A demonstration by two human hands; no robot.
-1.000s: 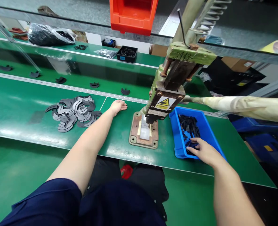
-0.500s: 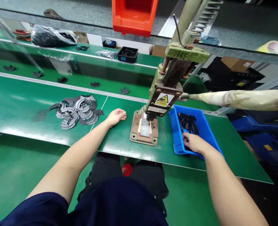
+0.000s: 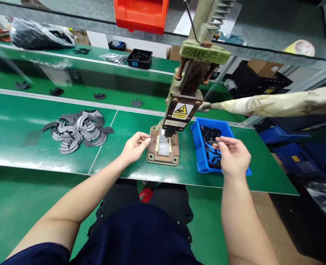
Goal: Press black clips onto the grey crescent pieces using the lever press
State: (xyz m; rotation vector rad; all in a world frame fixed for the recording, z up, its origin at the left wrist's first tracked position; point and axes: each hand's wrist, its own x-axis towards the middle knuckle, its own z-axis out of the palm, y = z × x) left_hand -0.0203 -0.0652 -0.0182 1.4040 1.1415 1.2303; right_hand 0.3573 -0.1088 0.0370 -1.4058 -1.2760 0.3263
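Note:
My right hand [image 3: 234,154] is raised over the blue bin [image 3: 200,162], pinching a small, slim black part [image 3: 211,142] between thumb and fingers. Inside the bin lie many loose black parts [image 3: 214,156] of similar look. My left hand [image 3: 136,148] is beside the left edge of the press base [image 3: 151,156], its fingers loosely bent with a gap to the thumb and nothing visible in them. A hand press [image 3: 183,99] stands on that base, its ram above a light metal plate [image 3: 163,147].
A pile of grey curved pieces [image 3: 77,130] lies on the green table [image 3: 118,147] at left. Similar pieces, one of them a dark curved piece [image 3: 136,103], sit spaced along the strip behind. The wrapped press lever [image 3: 273,102] reaches out right. An orange bin [image 3: 140,18] is overhead.
My right hand has come up out of the blue bin with a small black part. My left hand has moved right, closer to the press base. The view has shifted slightly.

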